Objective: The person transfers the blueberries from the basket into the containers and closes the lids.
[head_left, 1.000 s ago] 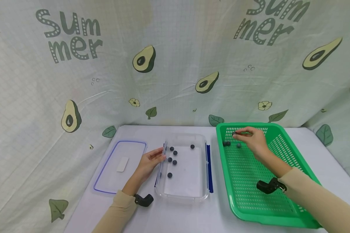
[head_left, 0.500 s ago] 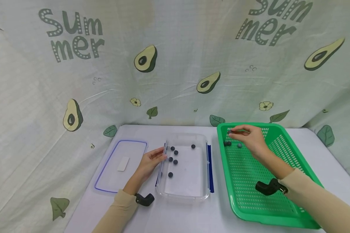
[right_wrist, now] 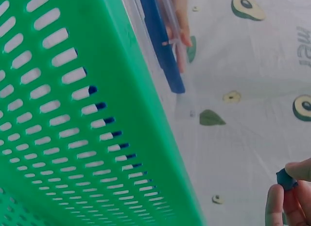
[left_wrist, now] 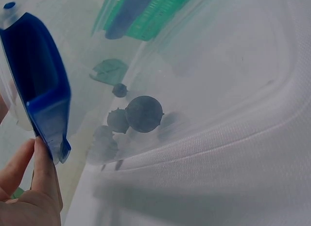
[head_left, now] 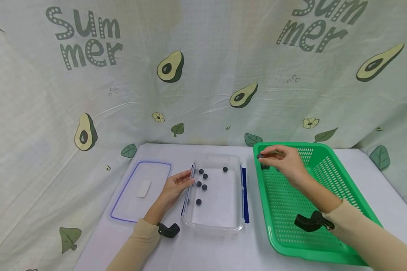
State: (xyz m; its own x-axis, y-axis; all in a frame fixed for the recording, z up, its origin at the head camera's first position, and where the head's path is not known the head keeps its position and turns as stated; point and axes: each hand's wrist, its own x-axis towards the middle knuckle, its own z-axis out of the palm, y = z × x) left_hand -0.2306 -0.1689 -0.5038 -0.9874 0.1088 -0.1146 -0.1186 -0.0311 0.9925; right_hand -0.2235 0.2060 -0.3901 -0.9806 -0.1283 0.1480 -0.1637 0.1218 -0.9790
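Note:
My right hand (head_left: 285,162) pinches a small dark blue ball (right_wrist: 285,179) with tiny nubs between thumb and fingertips. It is over the left rim of a green plastic basket (head_left: 270,226). Just below the fingers more dark balls (head_left: 265,166) lie in the basket, partly hidden by the hand. My left hand (head_left: 175,187) holds the left side of a clear plastic box (head_left: 220,228), its fingertips at a blue latch (left_wrist: 48,99) that hangs from the rim. Several of the same balls (head_left: 204,187) lie in the box, mostly toward its left side.
A clear lid with a blue seal (head_left: 123,219) lies flat left of the box, bearing a white rectangle (head_left: 144,188). Another blue latch (head_left: 245,195) sticks out on the box's right side, facing the basket. A printed cloth (head_left: 203,75) hangs behind the white table.
My right hand has moved left with the pinched ball, from inside the basket's far end to its left rim. My left hand and the box stay put.

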